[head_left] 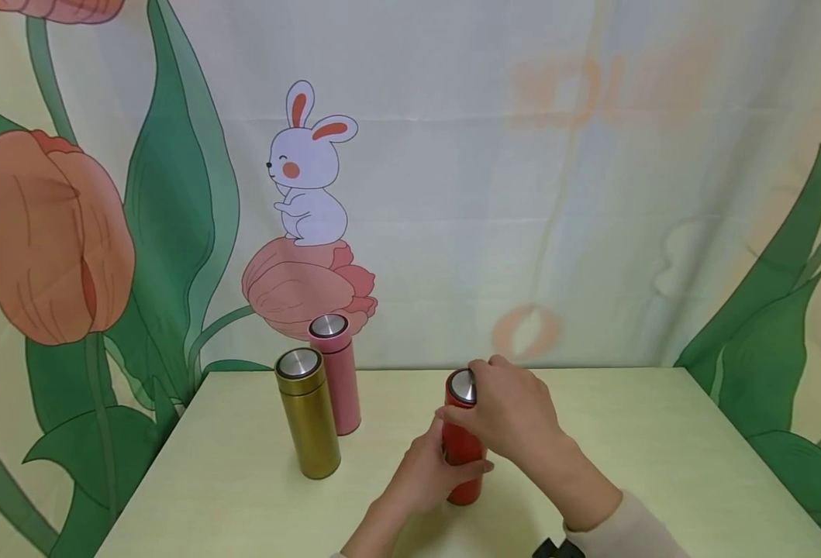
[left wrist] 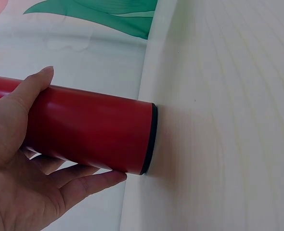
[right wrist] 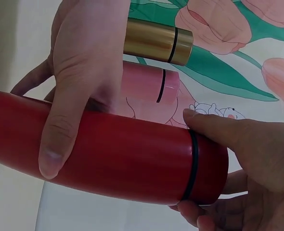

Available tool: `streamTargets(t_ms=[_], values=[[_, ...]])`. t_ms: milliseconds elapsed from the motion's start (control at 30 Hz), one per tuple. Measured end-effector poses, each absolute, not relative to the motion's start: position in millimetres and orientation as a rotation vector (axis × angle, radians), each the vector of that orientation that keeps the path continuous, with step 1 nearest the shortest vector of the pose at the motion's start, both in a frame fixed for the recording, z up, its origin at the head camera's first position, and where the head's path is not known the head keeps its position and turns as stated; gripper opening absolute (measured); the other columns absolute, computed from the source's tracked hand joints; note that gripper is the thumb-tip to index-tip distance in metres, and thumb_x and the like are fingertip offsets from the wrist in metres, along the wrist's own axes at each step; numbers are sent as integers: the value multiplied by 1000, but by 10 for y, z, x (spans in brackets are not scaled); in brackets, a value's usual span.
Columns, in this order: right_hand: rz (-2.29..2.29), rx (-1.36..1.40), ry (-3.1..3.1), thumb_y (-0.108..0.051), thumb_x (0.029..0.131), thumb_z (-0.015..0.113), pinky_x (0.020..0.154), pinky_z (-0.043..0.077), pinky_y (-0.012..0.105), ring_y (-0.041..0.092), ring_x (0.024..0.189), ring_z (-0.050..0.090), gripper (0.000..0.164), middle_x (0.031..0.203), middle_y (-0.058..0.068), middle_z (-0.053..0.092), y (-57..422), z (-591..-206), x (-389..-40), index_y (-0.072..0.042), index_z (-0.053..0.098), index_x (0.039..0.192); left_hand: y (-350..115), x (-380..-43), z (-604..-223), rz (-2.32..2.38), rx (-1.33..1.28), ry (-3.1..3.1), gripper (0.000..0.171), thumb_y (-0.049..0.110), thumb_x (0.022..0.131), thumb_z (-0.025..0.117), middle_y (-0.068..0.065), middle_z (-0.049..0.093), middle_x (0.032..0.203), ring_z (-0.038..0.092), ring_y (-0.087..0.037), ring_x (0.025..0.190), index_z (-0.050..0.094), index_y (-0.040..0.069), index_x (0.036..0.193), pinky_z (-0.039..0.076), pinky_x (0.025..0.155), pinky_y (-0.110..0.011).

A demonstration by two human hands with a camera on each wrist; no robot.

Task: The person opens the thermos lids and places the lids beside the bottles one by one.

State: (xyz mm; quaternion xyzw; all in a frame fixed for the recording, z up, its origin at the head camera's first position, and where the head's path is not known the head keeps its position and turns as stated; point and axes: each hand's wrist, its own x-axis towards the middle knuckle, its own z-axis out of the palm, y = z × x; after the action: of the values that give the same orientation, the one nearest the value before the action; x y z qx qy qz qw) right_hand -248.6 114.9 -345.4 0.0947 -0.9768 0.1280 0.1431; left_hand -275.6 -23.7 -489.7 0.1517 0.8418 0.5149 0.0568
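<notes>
One red flask (head_left: 462,443), upright over the desk (head_left: 633,434), base contact unclear, fingers of left hand (head_left: 420,477) curled round its body, fingers of right hand (head_left: 518,407) round its lid, gold flask (head_left: 312,430) and pink flask (head_left: 343,387) at left, backdrop's (head_left: 417,194) faint orange marks (head_left: 588,85) illegible.

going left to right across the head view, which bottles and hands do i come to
Gold bottle → pink bottle → left hand → red bottle → right hand
</notes>
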Motion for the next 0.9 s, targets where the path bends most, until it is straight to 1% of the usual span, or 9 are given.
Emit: streamTargets(t_ms=[100, 200, 533, 667, 900], values=[[334, 268, -2811, -50, 78, 87, 55, 49, 31, 17, 62, 56, 45, 78, 0, 57, 1128, -3452, -2481, -12, 70, 95, -233, -2754, -4888, 1575, 458, 2538, 82, 59, 82, 82, 8, 70, 120, 66, -15, 111, 43, 25, 146, 55, 98, -48], [324, 270, -2819, -49, 79, 86, 56, 50, 32, 19, 62, 57, 45, 78, 1, 57, 1115, -3447, -2486, -10, 69, 95, -231, -2755, -4882, 1583, 456, 2528, 81, 57, 82, 83, 7, 70, 121, 67, -16, 112, 43, 26, 145, 54, 99, -49], [309, 298, -2852, -50, 80, 86, 56, 49, 32, 18, 64, 57, 49, 80, 1, 57, 1119, -3435, -2493, -9, 68, 98, -236, -2767, -4897, 1575, 452, 2509, 77, 57, 83, 82, 6, 69, 123, 66, -17, 114, 44, 27, 142, 54, 101, -51], [334, 324, -2866, -50, 80, 86, 58, 51, 33, 18, 68, 60, 49, 83, 0, 60, 1136, -3425, -2503, -10, 70, 103, -238, -2767, -4897, 1584, 458, 2497, 76, 57, 83, 82, 6, 69, 124, 65, -16, 115, 43, 28, 142, 54, 101, -51], [365, 402, -2883, -48, 82, 86, 64, 54, 35, 17, 77, 64, 50, 91, -1, 64, 1180, -3402, -2508, -11, 70, 113, -240, -2753, -4887, 1597, 473, 2499, 73, 54, 83, 83, 6, 70, 120, 66, -15, 112, 44, 29, 140, 56, 97, -49]])
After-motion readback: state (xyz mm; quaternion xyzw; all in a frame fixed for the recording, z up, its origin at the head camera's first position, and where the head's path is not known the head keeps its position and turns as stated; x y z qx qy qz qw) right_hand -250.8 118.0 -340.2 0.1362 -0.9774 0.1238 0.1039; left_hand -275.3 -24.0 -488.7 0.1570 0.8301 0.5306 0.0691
